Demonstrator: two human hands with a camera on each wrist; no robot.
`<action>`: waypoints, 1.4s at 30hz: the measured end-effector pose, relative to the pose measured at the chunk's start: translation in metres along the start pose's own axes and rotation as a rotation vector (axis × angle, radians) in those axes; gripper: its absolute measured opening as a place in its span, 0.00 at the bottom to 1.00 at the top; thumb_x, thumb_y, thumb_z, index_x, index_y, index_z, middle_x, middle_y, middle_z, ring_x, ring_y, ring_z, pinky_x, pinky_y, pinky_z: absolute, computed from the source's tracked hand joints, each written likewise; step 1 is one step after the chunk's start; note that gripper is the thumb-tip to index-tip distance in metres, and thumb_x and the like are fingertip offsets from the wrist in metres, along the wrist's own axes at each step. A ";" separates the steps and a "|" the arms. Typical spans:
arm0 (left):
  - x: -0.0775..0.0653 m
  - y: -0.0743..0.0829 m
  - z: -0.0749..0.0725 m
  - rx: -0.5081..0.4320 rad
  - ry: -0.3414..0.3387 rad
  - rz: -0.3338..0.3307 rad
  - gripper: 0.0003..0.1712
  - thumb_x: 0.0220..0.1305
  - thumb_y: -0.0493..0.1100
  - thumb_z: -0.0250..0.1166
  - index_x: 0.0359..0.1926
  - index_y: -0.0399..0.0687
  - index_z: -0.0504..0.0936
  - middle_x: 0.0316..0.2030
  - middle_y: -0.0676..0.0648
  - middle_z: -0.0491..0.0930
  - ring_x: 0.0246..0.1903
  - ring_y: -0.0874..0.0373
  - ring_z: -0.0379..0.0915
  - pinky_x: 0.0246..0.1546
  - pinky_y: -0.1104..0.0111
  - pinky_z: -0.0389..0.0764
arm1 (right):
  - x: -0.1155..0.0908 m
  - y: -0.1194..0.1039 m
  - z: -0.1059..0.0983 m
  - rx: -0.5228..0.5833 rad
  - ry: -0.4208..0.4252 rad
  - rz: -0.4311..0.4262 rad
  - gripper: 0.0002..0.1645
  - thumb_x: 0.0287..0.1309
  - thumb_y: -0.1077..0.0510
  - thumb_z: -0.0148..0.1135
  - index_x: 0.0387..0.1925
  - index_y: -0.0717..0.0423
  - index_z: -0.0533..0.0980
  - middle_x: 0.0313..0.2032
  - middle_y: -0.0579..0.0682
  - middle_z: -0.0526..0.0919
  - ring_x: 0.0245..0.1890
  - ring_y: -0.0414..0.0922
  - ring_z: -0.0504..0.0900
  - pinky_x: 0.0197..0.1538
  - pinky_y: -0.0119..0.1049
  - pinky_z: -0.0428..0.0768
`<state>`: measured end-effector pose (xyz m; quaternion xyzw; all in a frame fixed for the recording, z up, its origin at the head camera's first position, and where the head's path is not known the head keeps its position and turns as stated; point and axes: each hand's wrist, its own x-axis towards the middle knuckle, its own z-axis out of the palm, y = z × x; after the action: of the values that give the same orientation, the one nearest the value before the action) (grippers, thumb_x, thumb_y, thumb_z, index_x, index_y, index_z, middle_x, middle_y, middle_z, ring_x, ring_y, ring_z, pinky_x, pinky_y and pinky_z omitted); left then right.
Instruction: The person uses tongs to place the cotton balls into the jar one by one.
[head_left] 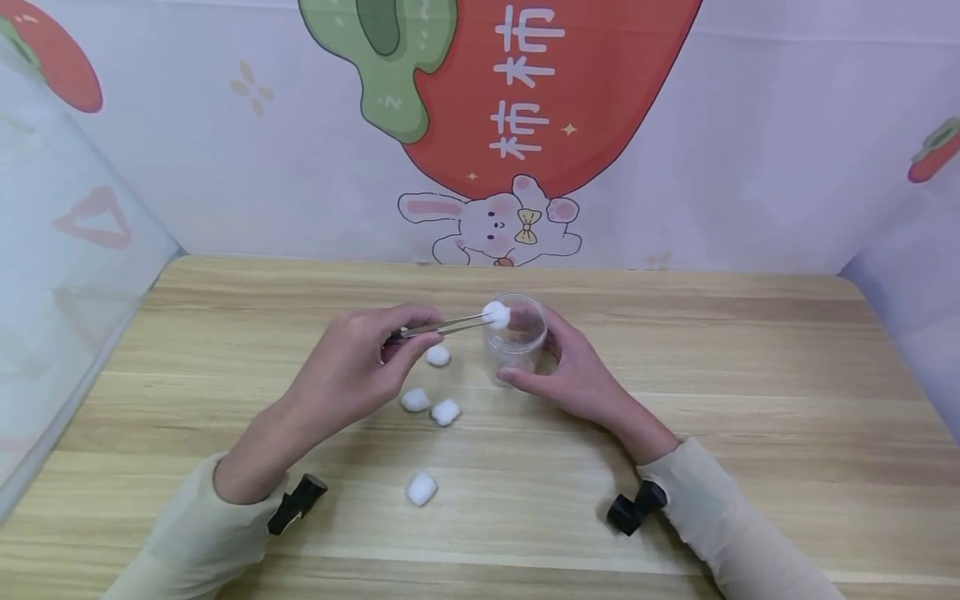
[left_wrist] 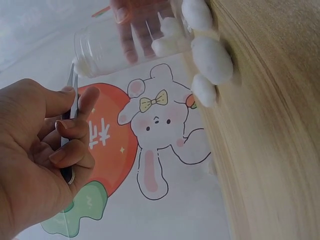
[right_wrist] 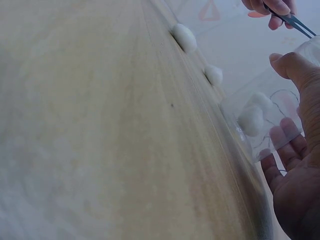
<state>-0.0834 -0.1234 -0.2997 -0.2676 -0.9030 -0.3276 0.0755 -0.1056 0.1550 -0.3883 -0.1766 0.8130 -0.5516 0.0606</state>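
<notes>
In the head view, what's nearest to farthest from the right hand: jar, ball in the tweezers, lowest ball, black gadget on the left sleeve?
From the right hand:
1. Jar: in its grip.
2. Ball in the tweezers: at the jar's mouth.
3. Lowest ball: on the table, farther left.
4. Black gadget: farthest left, on the left sleeve.

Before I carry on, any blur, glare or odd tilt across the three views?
Head: fairly even light, faint shadows by the cotton balls; left wrist: strongly rotated, printed rabbit upside down, clear jar low in contrast; right wrist: tabletop soft and smeared, with a pale sheen lower left.
</notes>
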 end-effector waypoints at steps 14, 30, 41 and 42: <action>-0.002 0.000 -0.002 -0.009 0.010 0.005 0.10 0.71 0.40 0.72 0.51 0.48 0.89 0.32 0.55 0.86 0.22 0.63 0.68 0.22 0.74 0.69 | 0.000 0.001 0.000 -0.003 -0.002 -0.012 0.45 0.57 0.52 0.81 0.73 0.36 0.69 0.66 0.42 0.79 0.68 0.45 0.76 0.75 0.53 0.72; -0.004 0.004 -0.001 -0.038 -0.021 0.009 0.13 0.69 0.41 0.73 0.53 0.49 0.89 0.30 0.59 0.86 0.22 0.64 0.68 0.21 0.73 0.68 | 0.000 0.001 0.000 -0.010 0.005 -0.019 0.44 0.56 0.52 0.81 0.72 0.40 0.70 0.64 0.44 0.80 0.65 0.44 0.78 0.74 0.53 0.73; -0.009 0.000 -0.001 0.006 -0.022 -0.011 0.12 0.69 0.40 0.73 0.52 0.50 0.89 0.27 0.58 0.82 0.22 0.65 0.67 0.22 0.73 0.68 | 0.001 0.002 0.000 -0.004 0.007 -0.008 0.45 0.56 0.52 0.82 0.72 0.41 0.70 0.64 0.44 0.80 0.65 0.45 0.78 0.74 0.52 0.73; -0.010 0.000 -0.002 0.009 -0.021 -0.009 0.11 0.69 0.40 0.73 0.52 0.51 0.89 0.27 0.59 0.81 0.22 0.65 0.67 0.22 0.73 0.69 | 0.001 0.002 0.000 -0.003 0.007 -0.008 0.45 0.56 0.52 0.82 0.72 0.41 0.70 0.64 0.44 0.80 0.66 0.44 0.78 0.74 0.52 0.73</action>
<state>-0.0749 -0.1293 -0.3016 -0.2665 -0.9065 -0.3209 0.0656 -0.1066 0.1556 -0.3896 -0.1781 0.8133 -0.5512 0.0555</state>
